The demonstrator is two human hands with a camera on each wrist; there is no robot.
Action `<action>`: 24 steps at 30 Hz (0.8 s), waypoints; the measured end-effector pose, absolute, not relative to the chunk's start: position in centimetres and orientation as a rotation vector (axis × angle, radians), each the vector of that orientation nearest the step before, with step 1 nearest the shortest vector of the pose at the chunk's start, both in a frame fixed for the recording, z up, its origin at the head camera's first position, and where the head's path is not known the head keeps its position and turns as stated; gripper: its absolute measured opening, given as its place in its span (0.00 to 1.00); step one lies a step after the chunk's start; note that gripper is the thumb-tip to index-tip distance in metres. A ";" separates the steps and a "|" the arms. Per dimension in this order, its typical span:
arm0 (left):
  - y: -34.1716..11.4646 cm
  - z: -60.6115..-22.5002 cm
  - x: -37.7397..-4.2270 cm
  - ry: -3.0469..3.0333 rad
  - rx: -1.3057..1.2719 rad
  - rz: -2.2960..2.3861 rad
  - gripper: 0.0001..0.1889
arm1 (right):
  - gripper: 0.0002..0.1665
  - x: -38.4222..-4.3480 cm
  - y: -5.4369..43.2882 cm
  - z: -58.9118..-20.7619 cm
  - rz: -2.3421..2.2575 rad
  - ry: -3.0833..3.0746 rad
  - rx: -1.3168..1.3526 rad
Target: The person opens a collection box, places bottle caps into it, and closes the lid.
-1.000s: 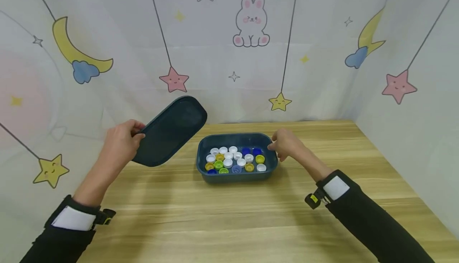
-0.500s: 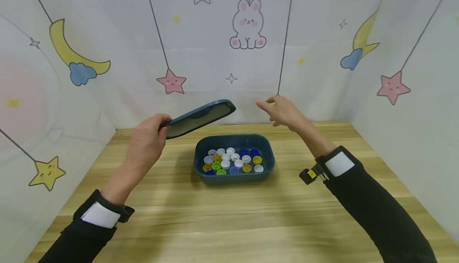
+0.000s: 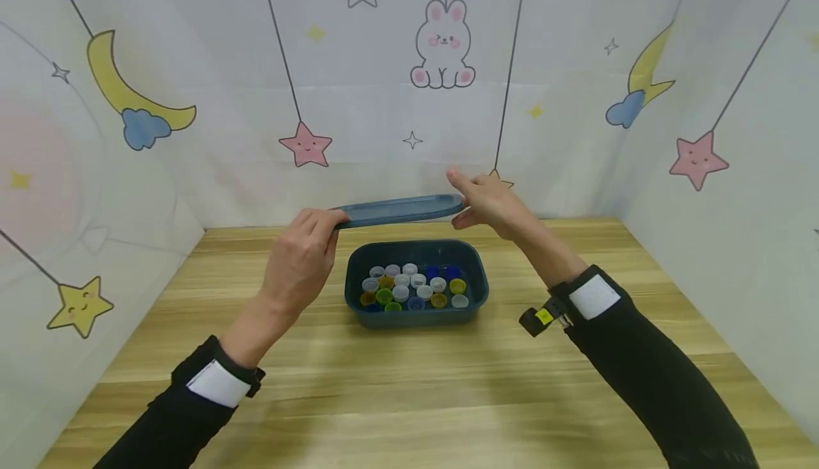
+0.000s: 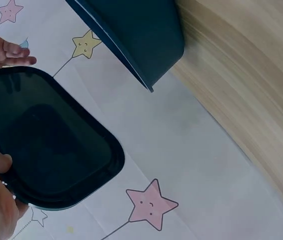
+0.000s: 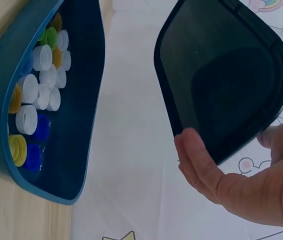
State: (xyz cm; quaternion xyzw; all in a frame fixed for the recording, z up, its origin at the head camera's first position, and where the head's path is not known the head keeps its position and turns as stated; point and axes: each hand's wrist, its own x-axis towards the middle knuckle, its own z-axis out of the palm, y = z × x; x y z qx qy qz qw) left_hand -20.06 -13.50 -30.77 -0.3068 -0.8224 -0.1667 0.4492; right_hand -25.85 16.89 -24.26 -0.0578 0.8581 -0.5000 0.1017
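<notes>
My left hand (image 3: 299, 257) pinches the left end of a dark blue-green lid (image 3: 402, 210), holding it nearly level above and behind the matching open box (image 3: 416, 320). At the lid's other end is my right hand (image 3: 495, 206), thumb raised and fingers spread around the edge. In the right wrist view, its fingers (image 5: 201, 162) lie along the lid's rim without a clear grip. Several bottle caps (image 5: 41, 95) in white, yellow, green and blue lie on the box floor. The lid's underside (image 4: 46, 140) shows in the left wrist view.
The box stands on a wood-grain table (image 3: 422, 398), toward its back edge. A white cloth backdrop (image 3: 384, 99) printed with stars, moons and a rabbit rises behind and on both sides.
The left hand has moved the lid rightward and turned it from steeply tilted to nearly level. My right hand has left the box's right rim and risen to the lid's right end.
</notes>
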 end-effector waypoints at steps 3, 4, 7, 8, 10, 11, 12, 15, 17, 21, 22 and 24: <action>-13.0 -30.7 -20.2 -1.983 -0.794 -0.385 0.06 | 0.38 -25.6 17.0 -24.2 -1.571 2.427 -0.188; -12.9 -30.6 -20.2 -1.972 -0.802 -0.371 0.05 | 0.35 -25.6 17.0 -24.2 -1.603 2.392 -0.190; -12.5 -30.7 -20.4 -1.948 -0.822 -0.349 0.06 | 0.33 -25.6 17.3 -24.2 -1.694 2.297 -0.167; -12.4 -30.8 -20.4 -1.943 -0.828 -0.346 0.06 | 0.34 -25.6 17.5 -24.2 -1.710 2.280 -0.153; -12.2 -31.0 -20.4 -1.942 -0.838 -0.352 0.07 | 0.38 -25.7 17.8 -24.4 -1.719 2.262 -0.131; -12.0 -31.2 -20.4 -1.941 -0.844 -0.364 0.07 | 0.39 -25.8 17.9 -24.5 -1.720 2.262 -0.115; -11.9 -31.2 -20.4 -1.947 -0.849 -0.369 0.07 | 0.41 -25.8 18.1 -24.5 -1.727 2.260 -0.097; -11.7 -31.2 -20.3 -1.972 -0.871 -0.373 0.08 | 0.41 -26.0 18.4 -24.7 -1.773 2.243 -0.073; -11.8 -31.2 -20.1 -1.997 -0.882 -0.366 0.09 | 0.41 -26.0 18.7 -24.9 -1.799 2.235 -0.067; -12.2 -31.1 -19.9 -2.053 -0.883 -0.367 0.13 | 0.39 -26.1 19.1 -25.3 -1.822 2.243 -0.064; -12.4 -31.0 -19.9 -2.062 -0.884 -0.368 0.14 | 0.39 -26.2 19.2 -25.4 -1.826 2.248 -0.065; -12.8 -30.9 -20.0 -2.075 -0.888 -0.386 0.16 | 0.38 -26.2 19.5 -25.5 -1.849 2.256 -0.062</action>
